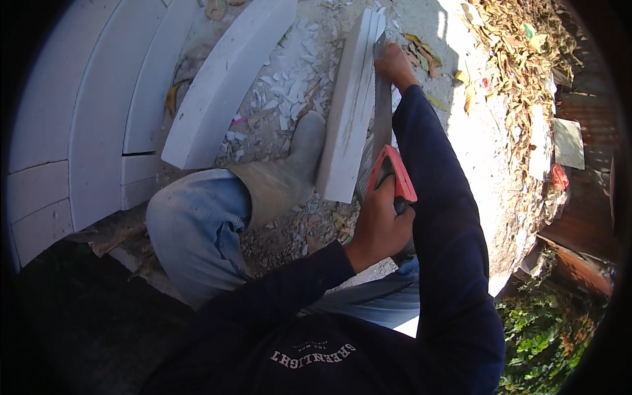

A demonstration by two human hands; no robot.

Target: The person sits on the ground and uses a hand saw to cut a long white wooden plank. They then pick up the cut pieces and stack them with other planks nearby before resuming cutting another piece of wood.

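Observation:
My left hand [382,227] is wrapped around the red and black handle of a hand saw [383,115]. Its metal blade points away from me, along the right side of a long white block [349,112]. At the blade's far end, my right hand [395,66] is closed on the tip, close beside the block's edge. Lengthwise lines or grooves run down the block's upper face. Left of it, a second, broader white block [230,79] with a curved side lies on the ground.
White blocks [99,112] are stacked along the left. A rubber boot [289,164] stands between the two loose blocks, amid white chips [286,99] and gravel. Dry leaves [513,59] litter the right side, near rusty metal sheeting [586,191] and green plants [546,342].

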